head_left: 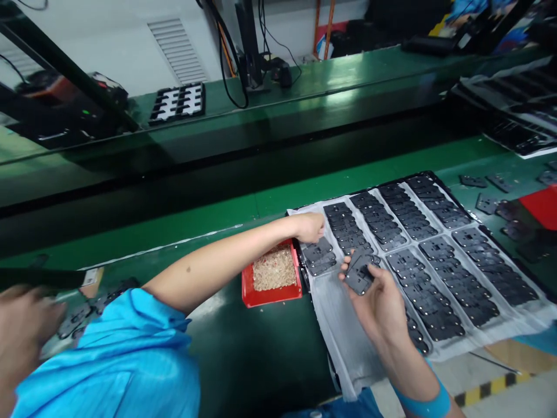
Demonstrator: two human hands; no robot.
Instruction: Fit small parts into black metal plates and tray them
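Observation:
My left hand reaches over the back left corner of the tray, which is lined with thin white sheet. Its fingers are curled together, and whatever they hold, if anything, is hidden. Just below it lies a short row of flat black plates. In my right hand are a few thin black plates with small holes, fanned between thumb and fingers above the tray. Other compartments hold overlapping rows of similar black plates. A red bin of small tan bits stands beside the tray, partly under my left forearm.
Another person's blurred hand is at the left edge, near loose black parts. More black parts lie right of the tray by a red container. A black-and-white tray sits on the back ledge.

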